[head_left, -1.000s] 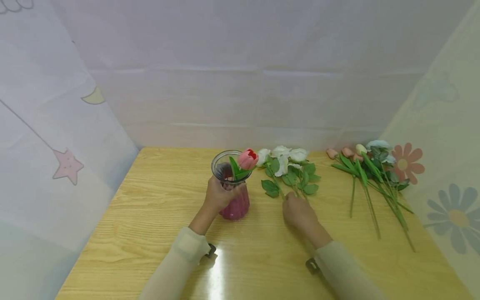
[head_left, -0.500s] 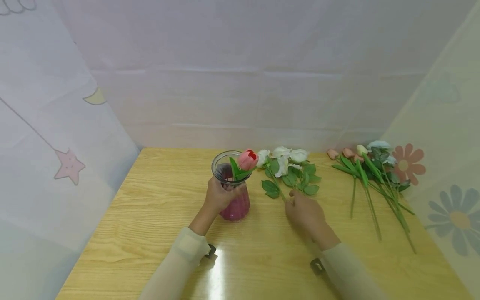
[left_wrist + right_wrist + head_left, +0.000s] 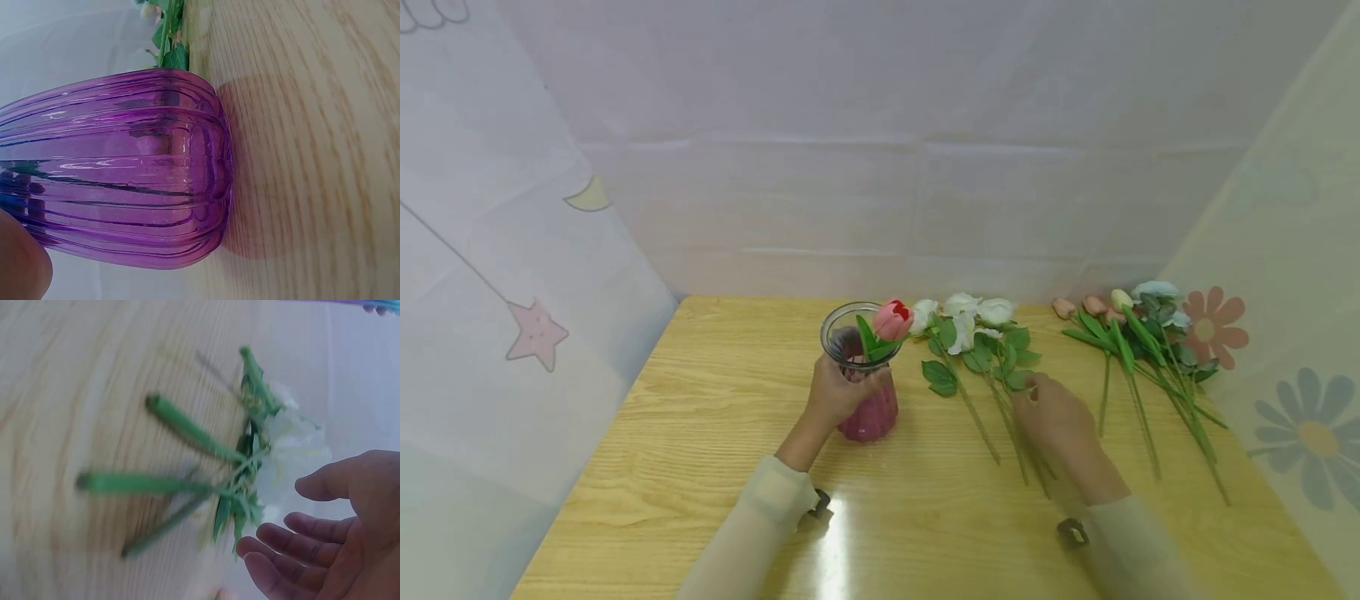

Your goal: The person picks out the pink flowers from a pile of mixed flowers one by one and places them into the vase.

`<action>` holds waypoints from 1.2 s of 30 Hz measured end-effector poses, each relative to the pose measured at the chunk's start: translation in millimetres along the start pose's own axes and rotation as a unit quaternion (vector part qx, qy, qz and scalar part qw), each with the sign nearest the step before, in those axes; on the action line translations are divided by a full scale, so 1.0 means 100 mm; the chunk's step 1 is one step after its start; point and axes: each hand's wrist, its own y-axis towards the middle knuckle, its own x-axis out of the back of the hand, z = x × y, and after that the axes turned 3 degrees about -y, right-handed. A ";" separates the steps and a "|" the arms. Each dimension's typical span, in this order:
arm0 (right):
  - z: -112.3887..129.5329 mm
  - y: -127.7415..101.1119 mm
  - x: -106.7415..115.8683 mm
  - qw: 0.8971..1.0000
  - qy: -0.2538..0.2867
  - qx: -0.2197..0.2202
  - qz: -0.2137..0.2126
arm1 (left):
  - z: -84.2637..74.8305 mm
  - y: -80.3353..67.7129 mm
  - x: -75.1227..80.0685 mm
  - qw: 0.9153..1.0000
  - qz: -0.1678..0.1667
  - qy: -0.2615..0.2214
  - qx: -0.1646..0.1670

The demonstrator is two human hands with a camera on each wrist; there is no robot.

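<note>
- Vase of translucent purple-pink ribbed glass with a wide clear rim point(image 3: 868, 415) stood upright on the light wood-grain table point(image 3: 700, 458), left of the white flowers.
- One artificial pink tulip with a red centre and green leaves point(image 3: 892, 320) stood in the vase, its head leaning over the rim's right side.
- The person's left hand point(image 3: 837, 392) was wrapped round the upper part of the vase, just below the rim, gripping it.
- The right hand point(image 3: 1060, 421) had its thumb spread apart from loosely bent fingers and held nothing; it was just beside the stems of the white flowers, to their right. Whether a fingertip touched a leaf could not be told.
- Several artificial white flowers with broad green leaves point(image 3: 961, 305) lay on the table, heads toward the back edge, green stems point(image 3: 979, 427) pointing toward the person.
- Farther right lay long-stemmed peach-pink tulips point(image 3: 1094, 305), a pale yellow-green tulip point(image 3: 1122, 300) and pale blue blooms point(image 3: 1157, 290), their stems partly crossing.
- Pale sleeves point(image 3: 760, 517) covered both forearms, and a dark band point(image 3: 1072, 533) showed near the right cuff.
- Behind the table hung a pale cloth backdrop point(image 3: 820, 192); a pink star point(image 3: 537, 335) was printed at the left.
</note>
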 end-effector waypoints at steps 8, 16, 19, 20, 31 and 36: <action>-0.32 0.02 0.10 0.999 -0.005 -0.026 0.024 | 0.04 0.00 0.02 1.000 -0.004 -0.003 -0.006; -0.59 -0.03 0.23 0.999 -0.020 -0.032 0.014 | 0.08 0.00 0.03 1.000 -0.006 -0.004 -0.015; -0.71 -0.05 0.27 0.999 -0.025 -0.036 0.015 | 0.07 0.00 0.03 1.000 -0.008 -0.001 -0.017; -0.74 -0.06 0.29 0.999 -0.027 -0.040 0.019 | 0.07 0.00 0.03 1.000 -0.008 0.000 -0.017; -1.08 -0.17 0.41 0.996 -0.037 -0.077 0.022 | 0.06 0.01 0.00 1.000 -0.005 0.018 -0.010; -1.23 -0.19 0.45 0.995 -0.029 -0.089 0.025 | 0.05 0.01 -0.01 1.000 0.002 0.024 -0.001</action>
